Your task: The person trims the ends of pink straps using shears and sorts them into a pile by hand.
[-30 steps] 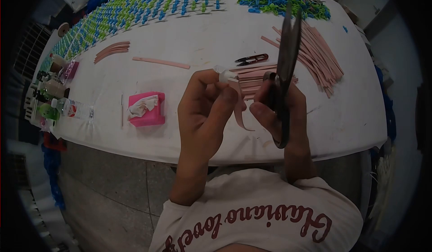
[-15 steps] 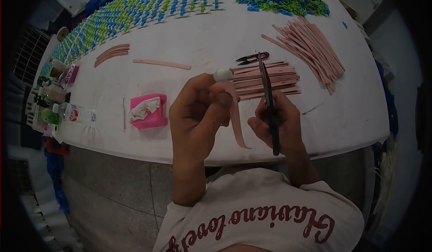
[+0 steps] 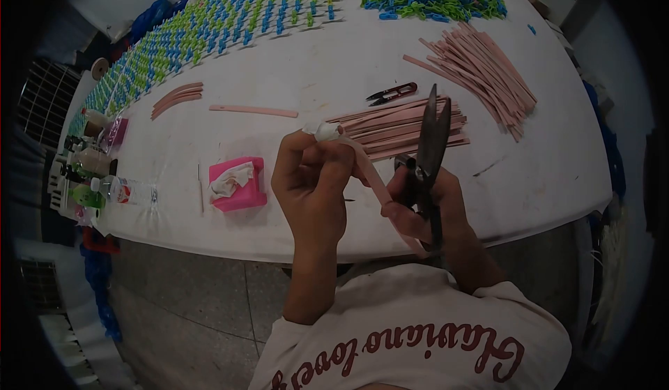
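Note:
My left hand (image 3: 312, 181) pinches one end of a pink strip (image 3: 373, 176), with white wrapping on a fingertip. The strip slants down to the right, toward my right hand (image 3: 435, 205). That hand is closed around dark scissors (image 3: 433, 139), whose blades point up and are slightly apart; its thumb and a finger touch the strip. Behind both hands lies a stack of pink strips (image 3: 411, 126). Small black-and-red snips (image 3: 392, 93) rest just above the stack.
A larger pile of pink strips (image 3: 481, 76) lies at the right, with blue and green clips (image 3: 432, 3) behind. Left are a pink box (image 3: 238, 184) with cloth, a single strip (image 3: 254, 111), curved strips (image 3: 177, 97) and bottles (image 3: 111, 189). Rows of clips (image 3: 230, 13) fill the back left.
The strip's free end has swung right to my right hand, whose fingers now touch it. The scissor blades have opened a little. The whole view has shifted slightly.

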Tool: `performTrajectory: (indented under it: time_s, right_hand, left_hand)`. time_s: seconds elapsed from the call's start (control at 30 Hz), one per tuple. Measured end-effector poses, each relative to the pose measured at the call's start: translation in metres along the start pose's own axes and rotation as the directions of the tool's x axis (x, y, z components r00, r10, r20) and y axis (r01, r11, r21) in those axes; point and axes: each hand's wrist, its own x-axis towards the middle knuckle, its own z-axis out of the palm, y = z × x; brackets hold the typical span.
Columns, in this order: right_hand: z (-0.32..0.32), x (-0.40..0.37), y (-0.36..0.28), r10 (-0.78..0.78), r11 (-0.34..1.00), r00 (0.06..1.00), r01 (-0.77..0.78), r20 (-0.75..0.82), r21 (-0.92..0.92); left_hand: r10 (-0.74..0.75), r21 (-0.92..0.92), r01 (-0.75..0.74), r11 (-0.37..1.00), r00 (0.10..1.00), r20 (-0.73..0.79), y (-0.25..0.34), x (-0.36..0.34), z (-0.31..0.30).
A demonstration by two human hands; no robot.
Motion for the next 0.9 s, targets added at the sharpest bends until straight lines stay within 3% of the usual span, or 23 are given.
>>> performTrajectory:
  time_s: [0.27,0.37,0.43,0.5,0.53,0.6,0.77,0.83,0.9]
  right_hand:
    - [0.000,-0.005,-0.006,0.023,0.999,0.996,-0.021,-0.081,0.027]
    - [-0.002,-0.006,0.000,0.003,1.000,0.998,-0.004,-0.065,-0.005]
    - [-0.007,-0.006,0.002,-0.026,0.999,0.999,0.025,-0.047,-0.025]
    - [-0.015,-0.003,-0.004,-0.099,0.946,0.994,0.083,-0.036,-0.314]
    - [-0.017,-0.001,-0.009,-0.100,0.946,0.994,0.084,-0.034,-0.314]
    - [-0.019,-0.001,-0.014,-0.192,0.856,0.981,0.156,-0.023,-0.493]
    - [-0.015,-0.005,-0.011,-0.236,0.746,0.971,0.157,-0.036,-0.647]
    - [-0.012,-0.007,-0.014,-0.217,0.724,0.976,0.141,-0.029,-0.675]
    - [-0.011,-0.008,-0.014,-0.288,0.685,0.957,0.187,-0.025,-0.704]
  left_hand:
    - [0.054,0.227,-0.065,0.972,0.997,0.055,0.002,-0.001,-0.001]
    - [0.010,0.151,-0.011,0.989,1.000,0.006,0.004,-0.003,-0.002]
    - [-0.029,-0.005,0.029,1.000,1.000,-0.009,0.004,-0.004,-0.004]
    - [-0.032,-0.056,0.033,0.998,0.999,0.007,0.009,-0.004,-0.004]
    - [-0.038,-0.107,0.040,0.993,0.999,0.022,0.011,-0.004,-0.004]
    - [-0.073,-0.097,0.073,0.993,0.997,0.008,0.016,-0.005,-0.004]
    - [-0.060,-0.128,0.061,0.990,0.998,0.007,0.016,-0.010,-0.005]
    - [-0.015,-0.238,0.028,0.971,0.998,0.055,0.016,-0.011,-0.003]
    - [-0.002,-0.214,0.021,0.977,0.996,0.088,0.014,-0.012,-0.009]
